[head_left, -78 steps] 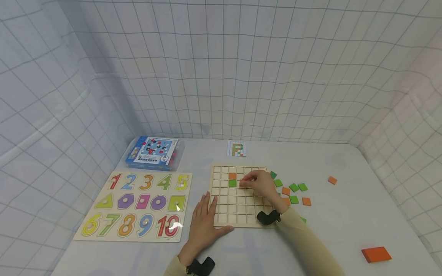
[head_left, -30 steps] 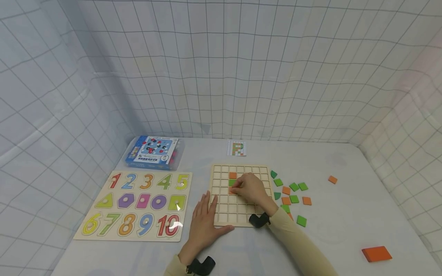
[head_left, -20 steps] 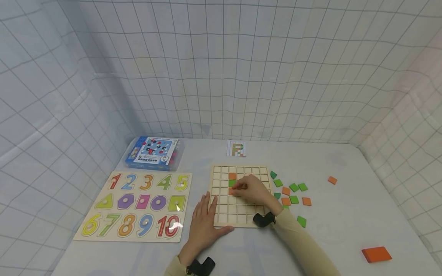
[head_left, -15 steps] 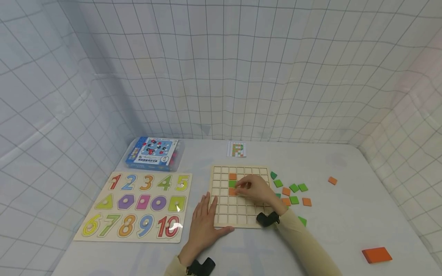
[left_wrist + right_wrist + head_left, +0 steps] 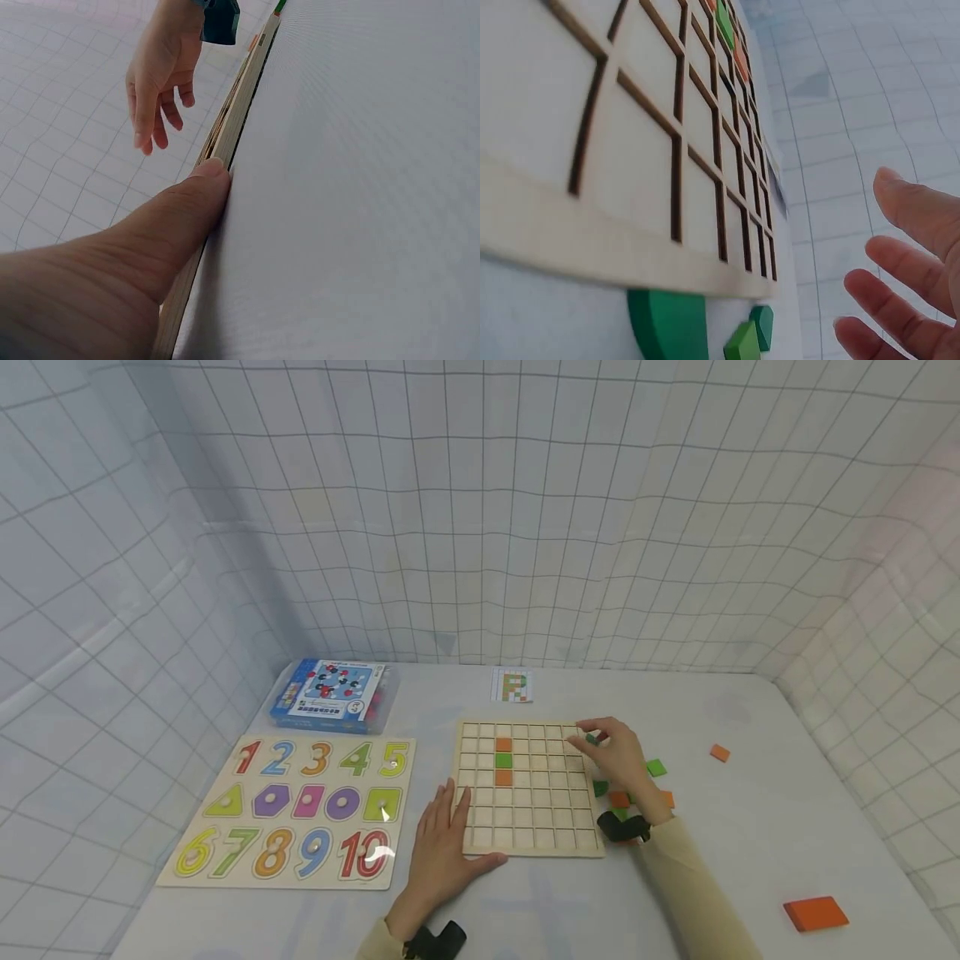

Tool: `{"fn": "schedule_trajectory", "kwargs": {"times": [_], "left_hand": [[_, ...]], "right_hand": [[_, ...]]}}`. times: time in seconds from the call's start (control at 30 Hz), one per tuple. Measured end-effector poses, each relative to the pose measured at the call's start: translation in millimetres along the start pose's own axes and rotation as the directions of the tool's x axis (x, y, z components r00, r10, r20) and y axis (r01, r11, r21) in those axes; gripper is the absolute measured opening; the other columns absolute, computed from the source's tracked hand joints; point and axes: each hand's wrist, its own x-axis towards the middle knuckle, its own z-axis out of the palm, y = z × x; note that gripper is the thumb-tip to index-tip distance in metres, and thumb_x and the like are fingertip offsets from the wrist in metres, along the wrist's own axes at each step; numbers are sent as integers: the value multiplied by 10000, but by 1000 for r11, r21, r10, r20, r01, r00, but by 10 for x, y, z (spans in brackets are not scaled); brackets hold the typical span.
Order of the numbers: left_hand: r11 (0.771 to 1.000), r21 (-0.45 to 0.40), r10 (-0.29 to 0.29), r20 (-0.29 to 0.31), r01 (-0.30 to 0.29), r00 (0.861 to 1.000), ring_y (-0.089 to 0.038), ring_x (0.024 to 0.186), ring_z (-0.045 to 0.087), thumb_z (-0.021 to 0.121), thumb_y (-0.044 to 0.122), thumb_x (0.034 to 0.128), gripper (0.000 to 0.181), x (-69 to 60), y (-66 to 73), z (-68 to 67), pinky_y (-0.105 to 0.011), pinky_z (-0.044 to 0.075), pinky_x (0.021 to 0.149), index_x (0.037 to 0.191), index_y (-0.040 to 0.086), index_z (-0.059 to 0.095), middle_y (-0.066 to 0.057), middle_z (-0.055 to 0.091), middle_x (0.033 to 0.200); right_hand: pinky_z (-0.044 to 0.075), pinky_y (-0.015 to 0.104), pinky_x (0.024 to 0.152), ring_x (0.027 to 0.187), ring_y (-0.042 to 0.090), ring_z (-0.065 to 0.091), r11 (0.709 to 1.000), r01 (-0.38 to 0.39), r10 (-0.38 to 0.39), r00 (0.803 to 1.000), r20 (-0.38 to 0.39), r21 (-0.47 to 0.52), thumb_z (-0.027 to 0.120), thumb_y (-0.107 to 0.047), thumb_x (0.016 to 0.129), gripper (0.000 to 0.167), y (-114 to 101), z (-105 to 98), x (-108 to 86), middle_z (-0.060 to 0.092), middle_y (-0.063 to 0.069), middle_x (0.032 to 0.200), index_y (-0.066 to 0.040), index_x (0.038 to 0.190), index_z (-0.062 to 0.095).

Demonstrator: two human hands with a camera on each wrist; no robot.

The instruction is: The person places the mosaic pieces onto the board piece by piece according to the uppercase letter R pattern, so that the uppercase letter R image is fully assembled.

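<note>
A wooden grid board (image 5: 551,839) lies on the table in the head view. Set in one of its columns are an orange tile (image 5: 504,744), a green tile (image 5: 503,761) and a second orange tile (image 5: 503,777). My left hand (image 5: 441,850) rests at the board's lower left corner, fingers straight; in the left wrist view its thumb (image 5: 184,217) touches the edge. My right hand (image 5: 621,762) hovers over the board's right edge, fingers parted and holding nothing in the right wrist view. It partly hides loose tiles, among them a dark green rounded piece (image 5: 671,322).
A pattern card (image 5: 512,685) lies behind the board. Left are a number puzzle (image 5: 292,810) and a blue boxed set (image 5: 333,693). Right of the board lie a green tile (image 5: 657,767), a lone orange tile (image 5: 720,752) and an orange block (image 5: 816,913).
My right hand put an orange tile into the cell below the green one, let it go and moved right to the board's edge. My left hand stayed in place.
</note>
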Motion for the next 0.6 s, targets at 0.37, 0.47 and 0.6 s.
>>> {"fn": "schedule_trajectory", "kwargs": {"times": [0.37, 0.47, 0.6], "left_hand": [[1000, -6, 2, -9, -2, 1000, -391, 1386, 178, 711, 649, 682, 1059, -2, -8, 15, -543, 201, 1065, 1439, -7, 369, -236, 227, 1510], [1000, -6, 11, -20, -11, 1000, -402, 1378, 193, 705, 654, 687, 1052, -2, -10, 15, -551, 211, 1058, 1430, -16, 378, -245, 241, 1500], [1000, -11, 12, -20, -12, 1000, -406, 1376, 196, 700, 654, 692, 1048, -4, -2, 4, -554, 211, 1058, 1428, -19, 380, -247, 245, 1497]], "right_hand": [[424, 463, 772, 957, 355, 525, 975, -216, 202, 960, -196, -55, 732, -309, 844, 514, 321, -356, -144, 596, 222, 1142, 19, 1220, 607], [420, 485, 822, 1022, 362, 505, 948, -306, 285, 938, -196, -89, 705, -374, 856, 578, 410, -409, -184, 576, 225, 1179, -3, 1278, 567], [415, 516, 861, 1074, 384, 485, 916, -384, 363, 917, -168, -116, 678, -455, 853, 669, 495, -477, -231, 549, 242, 1223, -5, 1322, 521]]}}
